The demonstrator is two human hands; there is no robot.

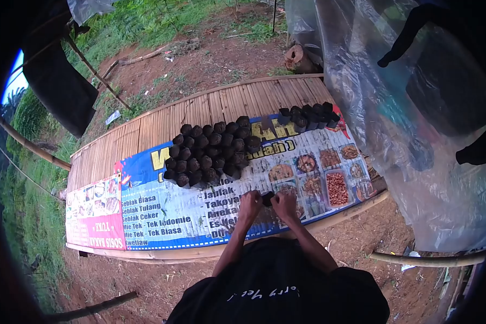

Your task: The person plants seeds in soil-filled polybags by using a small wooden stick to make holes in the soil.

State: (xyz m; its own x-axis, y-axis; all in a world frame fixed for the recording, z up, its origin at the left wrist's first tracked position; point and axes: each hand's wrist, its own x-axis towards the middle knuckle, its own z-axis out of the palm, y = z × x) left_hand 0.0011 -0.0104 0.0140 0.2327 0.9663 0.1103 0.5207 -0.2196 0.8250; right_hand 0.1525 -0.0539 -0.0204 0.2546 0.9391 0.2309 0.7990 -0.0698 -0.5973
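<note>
My left hand [250,204] and my right hand [285,203] are close together at the near edge of a printed food banner [162,208]. Between them they grip a small black bag [268,198]. Just beyond my hands stands a tight cluster of several filled black bags [210,151]. A smaller row of black bags [308,116] sits further back to the right.
The banner lies on a slatted bamboo platform [200,110] above bare red soil. A large clear plastic sheet [383,108] hangs at the right. A dark cloth [59,81] hangs at the far left beside bamboo poles [32,146]. Grass lies beyond.
</note>
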